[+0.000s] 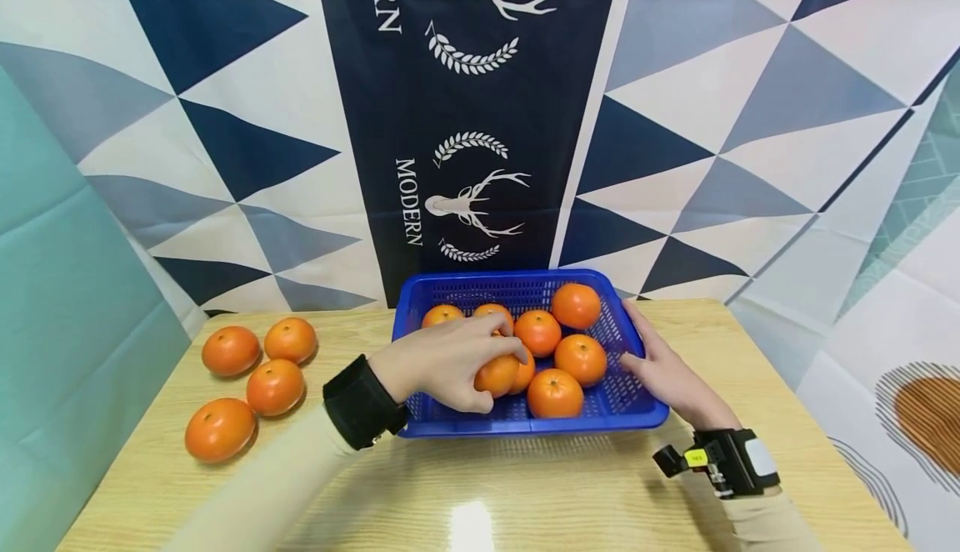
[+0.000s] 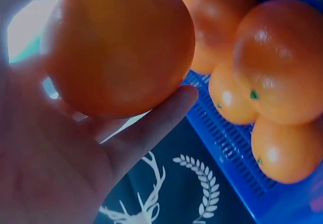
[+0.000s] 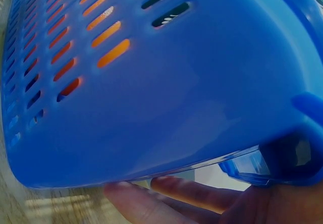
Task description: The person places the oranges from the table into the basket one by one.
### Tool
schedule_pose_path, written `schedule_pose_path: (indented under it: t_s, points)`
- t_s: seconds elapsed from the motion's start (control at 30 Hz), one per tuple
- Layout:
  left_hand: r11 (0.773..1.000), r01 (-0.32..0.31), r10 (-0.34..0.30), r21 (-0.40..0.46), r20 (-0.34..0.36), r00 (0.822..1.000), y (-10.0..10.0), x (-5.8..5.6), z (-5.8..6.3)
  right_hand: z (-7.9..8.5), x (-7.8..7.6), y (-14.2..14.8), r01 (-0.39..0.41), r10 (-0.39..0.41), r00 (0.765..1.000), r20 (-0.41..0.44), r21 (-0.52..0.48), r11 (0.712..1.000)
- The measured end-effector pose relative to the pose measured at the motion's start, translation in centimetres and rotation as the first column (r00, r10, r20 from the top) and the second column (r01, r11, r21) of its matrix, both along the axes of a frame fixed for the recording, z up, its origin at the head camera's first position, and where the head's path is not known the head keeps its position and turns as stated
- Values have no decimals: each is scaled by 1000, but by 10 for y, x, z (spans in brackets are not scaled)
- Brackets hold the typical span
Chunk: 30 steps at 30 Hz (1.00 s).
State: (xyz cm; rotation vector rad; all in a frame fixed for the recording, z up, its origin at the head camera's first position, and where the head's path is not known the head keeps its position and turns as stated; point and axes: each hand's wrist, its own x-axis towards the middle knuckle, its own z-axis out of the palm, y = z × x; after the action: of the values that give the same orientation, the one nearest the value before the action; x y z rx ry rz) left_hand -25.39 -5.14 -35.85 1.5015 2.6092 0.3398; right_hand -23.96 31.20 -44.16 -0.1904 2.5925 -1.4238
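My left hand (image 1: 459, 358) reaches over the left part of a blue plastic basket (image 1: 525, 429) and grips an orange (image 1: 495, 375) from above. In the left wrist view the thumb and palm wrap round this orange (image 2: 121, 47), with other oranges (image 2: 282, 62) beside it in the basket. My right hand (image 1: 667, 373) holds the basket's right rim, its thumb on the inner side. The right wrist view shows that hand's fingers (image 3: 197, 196) against the outside of the perforated basket wall (image 3: 166, 93). Several more oranges (image 1: 555, 393) lie in the basket, partly hidden by my left hand.
Several loose oranges (image 1: 221, 429) lie on the wooden table (image 1: 405, 502) to the left of the basket. Behind the table hangs a patterned cloth (image 1: 480, 102) with deer heads and triangles; the basket's back edge is close to it.
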Motion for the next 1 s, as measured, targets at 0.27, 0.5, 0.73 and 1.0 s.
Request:
schedule_pose_path:
  t_s: [0.27, 0.5, 0.73, 1.0]
  points:
    - [998, 20, -19, -63, 26, 999, 11, 3, -7, 0, 0, 0, -2, 2, 1000, -1, -2, 1000]
    - [986, 0, 6, -166, 36, 999, 14, 6, -9, 0, 0, 0, -9, 9, 1000, -12, 6, 1000]
    - [976, -28, 42, -218, 60, 997, 16, 6, -11, -1, -1, 1, -4, 4, 1000, -11, -6, 1000]
    - [968, -25, 37, -250, 46, 998, 20, 8, -11, -1, -1, 1, -7, 7, 1000, -9, -13, 1000]
